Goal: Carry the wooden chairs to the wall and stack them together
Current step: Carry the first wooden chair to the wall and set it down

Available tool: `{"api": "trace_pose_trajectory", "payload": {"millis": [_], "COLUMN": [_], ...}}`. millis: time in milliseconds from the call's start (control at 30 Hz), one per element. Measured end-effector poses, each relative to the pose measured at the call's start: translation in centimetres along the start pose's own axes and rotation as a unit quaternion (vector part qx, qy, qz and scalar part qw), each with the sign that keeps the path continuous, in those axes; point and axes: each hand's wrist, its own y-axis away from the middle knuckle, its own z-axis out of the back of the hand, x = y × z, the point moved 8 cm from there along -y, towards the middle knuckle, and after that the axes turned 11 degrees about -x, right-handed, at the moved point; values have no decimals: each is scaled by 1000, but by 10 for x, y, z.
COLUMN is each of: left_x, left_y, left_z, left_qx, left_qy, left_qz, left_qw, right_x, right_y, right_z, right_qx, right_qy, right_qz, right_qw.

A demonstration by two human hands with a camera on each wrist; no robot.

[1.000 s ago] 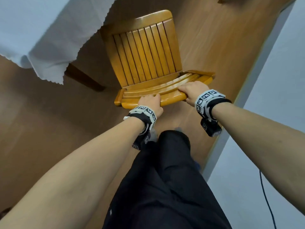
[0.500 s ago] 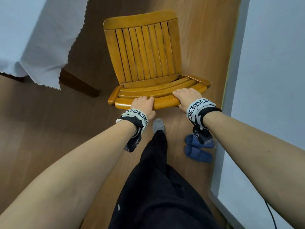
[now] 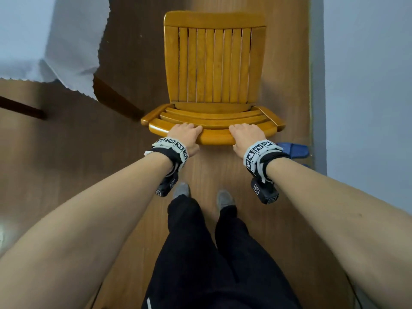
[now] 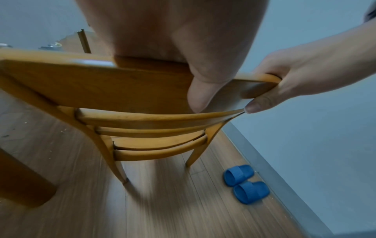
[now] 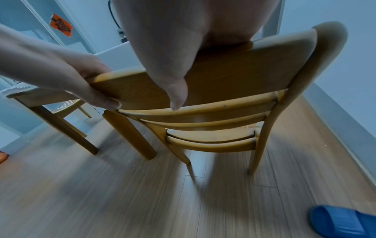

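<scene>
The wall (image 3: pixel 367 85) runs close along the right of the wooden floor (image 3: pixel 66 175), and the wooden chair (image 3: pixel 213 63) is near it but not against it, its right side just beside the skirting. Motion blur under the legs in both wrist views suggests it is lifted or sliding; I cannot tell which. A table with a white cloth (image 3: pixel 66 41) stands to the left, its leg (image 5: pixel 130 133) near the chair's left rear leg. If the chair swings that way, I'd expect a knock there.

The left hand (image 3: pixel 185 138) and right hand (image 3: pixel 246 137) both clasp the top rail of the backrest, fingers curled over it, thumbs behind. Held only from the top, the chair could tip forward.

Blue slippers (image 4: pixel 245 183) lie at the floor's right edge against the skirting, by the person's feet: a likely trip, or a chair leg could land on them.
</scene>
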Motion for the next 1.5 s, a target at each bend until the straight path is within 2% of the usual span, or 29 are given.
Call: {"api": "trace_pose_trajectory", "payload": {"millis": [300, 533, 700, 1167, 1500], "left_x": [14, 51, 75, 102, 107], "left_y": [73, 130, 168, 257, 268], "left_z": [-29, -61, -72, -81, -80], "left_qx": [18, -12, 1, 27, -29], "left_qy": [-27, -64, -78, -56, -56], "left_qz": [-92, -176, -218, -251, -259], "left_qw": [995, 982, 973, 966, 964], "right_x": [74, 161, 216, 300, 320], "right_y": [68, 107, 130, 189, 197], "right_z": [-24, -51, -60, -61, -55], "right_qx": [20, 16, 12, 4, -24], "right_qy": [-27, -58, -66, -103, -86], "right_qz": [-93, -159, -196, -280, -317], "right_qw": [995, 985, 978, 954, 944]}}
